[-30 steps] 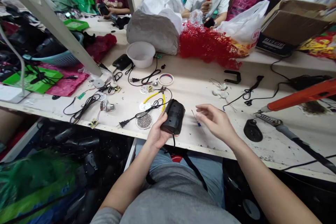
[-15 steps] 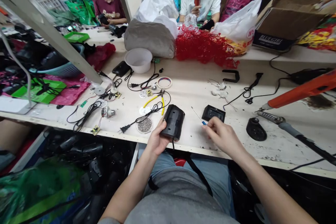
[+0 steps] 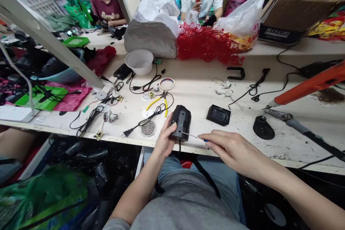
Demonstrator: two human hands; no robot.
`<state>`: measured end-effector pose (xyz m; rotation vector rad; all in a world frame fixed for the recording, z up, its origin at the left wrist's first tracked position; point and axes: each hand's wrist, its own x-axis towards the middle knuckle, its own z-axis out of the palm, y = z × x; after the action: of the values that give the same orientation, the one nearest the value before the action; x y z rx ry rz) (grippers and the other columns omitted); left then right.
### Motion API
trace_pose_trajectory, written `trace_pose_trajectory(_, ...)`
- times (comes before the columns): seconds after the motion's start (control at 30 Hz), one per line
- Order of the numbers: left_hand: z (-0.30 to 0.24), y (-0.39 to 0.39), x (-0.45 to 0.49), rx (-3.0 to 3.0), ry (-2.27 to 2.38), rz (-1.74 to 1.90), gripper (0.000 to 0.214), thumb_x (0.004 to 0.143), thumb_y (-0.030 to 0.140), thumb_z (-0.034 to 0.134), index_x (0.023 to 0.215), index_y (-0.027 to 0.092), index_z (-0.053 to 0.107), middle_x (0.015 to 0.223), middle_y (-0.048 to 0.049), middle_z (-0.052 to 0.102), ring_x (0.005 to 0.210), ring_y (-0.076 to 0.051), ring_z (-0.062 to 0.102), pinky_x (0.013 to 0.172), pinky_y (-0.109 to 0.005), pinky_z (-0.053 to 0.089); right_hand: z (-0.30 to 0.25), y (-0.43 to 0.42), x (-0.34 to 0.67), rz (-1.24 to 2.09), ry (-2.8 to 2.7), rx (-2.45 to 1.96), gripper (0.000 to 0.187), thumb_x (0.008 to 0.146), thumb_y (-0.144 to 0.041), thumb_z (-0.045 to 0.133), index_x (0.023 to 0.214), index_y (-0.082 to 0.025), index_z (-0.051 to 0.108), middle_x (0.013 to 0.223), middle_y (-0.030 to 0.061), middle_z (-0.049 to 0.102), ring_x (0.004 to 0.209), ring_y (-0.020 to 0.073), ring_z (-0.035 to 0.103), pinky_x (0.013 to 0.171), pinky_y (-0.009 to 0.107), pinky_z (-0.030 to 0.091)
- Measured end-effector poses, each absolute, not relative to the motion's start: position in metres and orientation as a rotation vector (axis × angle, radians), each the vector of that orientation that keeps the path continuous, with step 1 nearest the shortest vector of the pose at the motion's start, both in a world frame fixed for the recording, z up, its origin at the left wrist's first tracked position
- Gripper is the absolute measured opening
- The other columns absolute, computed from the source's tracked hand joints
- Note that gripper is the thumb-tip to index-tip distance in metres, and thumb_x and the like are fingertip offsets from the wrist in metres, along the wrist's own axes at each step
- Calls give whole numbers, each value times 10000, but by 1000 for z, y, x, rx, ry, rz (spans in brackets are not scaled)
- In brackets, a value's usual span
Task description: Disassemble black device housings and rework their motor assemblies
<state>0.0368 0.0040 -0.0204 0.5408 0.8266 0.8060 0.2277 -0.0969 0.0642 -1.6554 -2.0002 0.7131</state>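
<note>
My left hand [image 3: 166, 138] is wrapped around the lower left side of a black plastic housing [image 3: 182, 120], tilted just above the table's front edge. A cord hangs from the housing's underside. Between the fingertips of my right hand [image 3: 229, 147] is a small screwdriver [image 3: 194, 136] with a blue handle, mostly hidden by the fingers. Its thin shaft points left, and the tip meets the lower part of the housing. Whether it sits in a screw is too small to tell. Beyond my right hand lies a black rectangular tray-like part [image 3: 219, 115].
Left of the housing are yellow-handled pliers [image 3: 161, 102], a round dish of screws [image 3: 147, 128], and a plug cord [image 3: 132, 130]. Tape [image 3: 167, 84] and a white bowl [image 3: 139, 62] stand farther back. A soldering iron [image 3: 304, 86] rests in its holder at right. Two people sit opposite.
My right hand has moved the screwdriver left and down from beside the tray-like part, bringing its tip to the housing. The housing has turned slightly in my left hand.
</note>
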Motion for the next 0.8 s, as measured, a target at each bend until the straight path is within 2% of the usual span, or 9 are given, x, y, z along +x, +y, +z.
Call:
trace_pose_trajectory(0.1, -21, 2, 40, 570, 806, 833, 766, 654, 366, 854, 1370, 290, 592, 1467, -51, 566, 1393, -325, 468, 1144, -428, 389, 67, -87, 226, 911, -1882, -1663, 313, 959, -256, 437, 1049, -209, 734, 938, 60, 743, 826, 190, 686, 730, 303, 492)
trace_pose_trajectory(0.17, -21, 0, 43, 583, 789, 835, 752, 653, 367, 854, 1358, 289, 603, 1499, -43, 537, 1447, -316, 405, 1200, -423, 311, 68, -79, 223, 1138, -1666, -1689, 280, 919, -287, 462, 916, -193, 726, 745, 33, 687, 652, 150, 622, 601, 260, 452)
trace_pose_trajectory(0.3, -20, 1, 44, 638, 784, 852, 703, 680, 376, 832, 1344, 297, 617, 1545, -22, 482, 1492, -310, 332, 1229, -422, 251, 61, -64, 215, 1768, -939, -1619, 244, 818, -393, 530, 840, -178, 641, 466, -99, 344, 356, 58, 189, 365, 205, 154)
trace_pose_trajectory(0.37, -20, 2, 43, 680, 785, 863, 691, 677, 356, 832, 1334, 289, 629, 1550, -22, 474, 1499, -313, 318, 1234, -421, 237, 56, -60, 210, 1894, -766, -1533, 245, 760, -420, 598, 821, -183, 597, 469, -116, 331, 364, 42, 132, 361, 199, 115)
trace_pose_trajectory(0.47, -19, 5, 41, 691, 788, 854, 678, 667, 333, 836, 1316, 274, 646, 1538, -31, 489, 1494, -316, 328, 1233, -418, 239, 51, -60, 204, 1675, -999, -1559, 200, 758, -371, 614, 713, -205, 512, 495, -94, 376, 398, 55, 251, 406, 194, 203)
trace_pose_trajectory(0.57, -18, 6, 40, 659, 797, 843, 639, 677, 320, 830, 1292, 269, 664, 1516, -34, 517, 1481, -315, 355, 1228, -416, 253, 48, -67, 202, 1114, -1599, -1589, 146, 865, -257, 509, 731, -198, 521, 600, -36, 490, 528, 104, 431, 526, 225, 329)
trace_pose_trajectory(0.67, -18, 8, 40, 651, 793, 841, 607, 685, 294, 824, 1273, 268, 677, 1515, -26, 518, 1484, -305, 351, 1227, -397, 255, 47, -74, 202, 573, -2093, -1488, 212, 917, -130, 387, 789, -189, 545, 702, 24, 557, 603, 142, 479, 575, 266, 352)
trace_pose_trajectory(0.73, -18, 9, 41, 656, 788, 835, 595, 682, 280, 825, 1260, 270, 686, 1517, -20, 515, 1488, -302, 344, 1228, -393, 253, 47, -75, 203, 498, -2152, -1468, 225, 912, -117, 374, 764, -195, 525, 692, 26, 539, 598, 147, 471, 569, 273, 345)
trace_pose_trajectory(0.8, -18, 9, 41, 662, 783, 830, 595, 676, 277, 828, 1255, 271, 689, 1511, -19, 523, 1487, -305, 345, 1226, -399, 254, 48, -72, 202, 787, -1924, -1548, 168, 893, -177, 429, 740, -207, 493, 639, -7, 502, 563, 130, 453, 550, 254, 339)
